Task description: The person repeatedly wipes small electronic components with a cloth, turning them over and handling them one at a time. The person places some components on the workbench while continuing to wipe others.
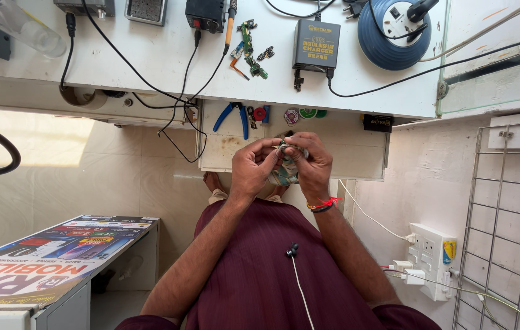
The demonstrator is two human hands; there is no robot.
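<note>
My left hand (255,166) and my right hand (312,164) meet in front of an open drawer (357,143). Together they pinch a small crumpled packet (285,173), whitish with green print, its top held between the fingertips of both hands. What the packet holds is hidden by my fingers. A red thread band (326,204) circles my right wrist. Both forearms rise from my maroon shirt.
The white workbench (150,55) above carries small green circuit boards (249,47), a grey charger box (316,43), a blue cable reel (394,27) and black cables. Blue-handled pliers (231,116) lie in the drawer. A wall socket (431,256) and wire rack (504,226) stand right, a printed counter (52,256) left.
</note>
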